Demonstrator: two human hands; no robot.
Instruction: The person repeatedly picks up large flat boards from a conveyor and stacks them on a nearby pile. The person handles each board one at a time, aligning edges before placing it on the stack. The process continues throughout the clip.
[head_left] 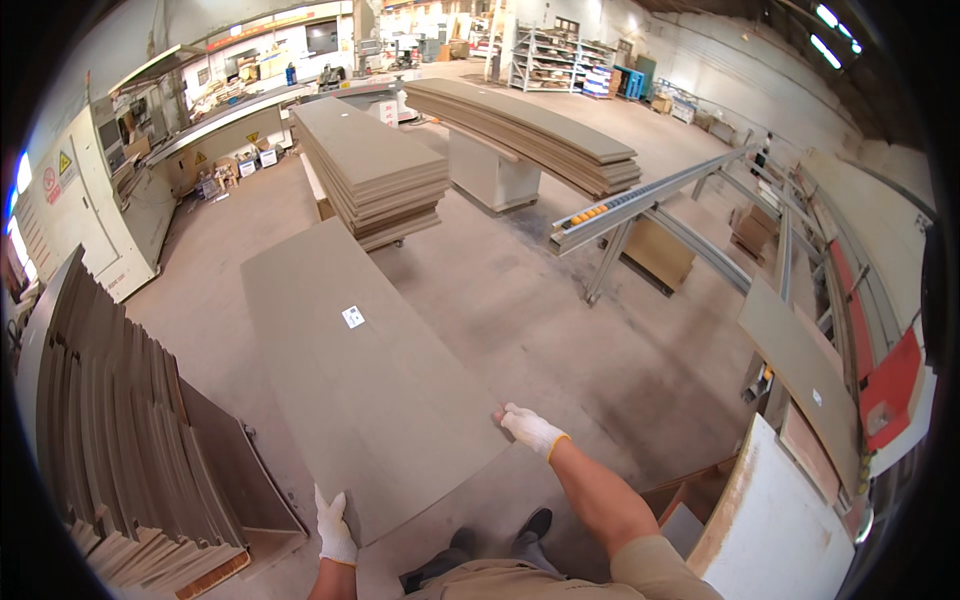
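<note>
A long grey-brown board (370, 410) with a small white label (352, 317) lies flat in front of me, lengthwise away from my body. My left hand (336, 528), in a white knit glove, grips its near left edge. On the right edge, close to the near corner, my gloved right hand (533, 430) is closed round the board, with bare fingertips showing. The board's far end reaches the foot of a stack of similar boards (375, 165); whether it rests on anything there cannot be made out.
Many boards stand on edge in a rack (120, 400) at my left. Another board stack (520, 125) lies on a white base (490, 175). A roller conveyor (650, 200) runs along the right, near a labelled board (800, 375) and a white panel (770, 520). A machine cabinet (90, 200) stands far left.
</note>
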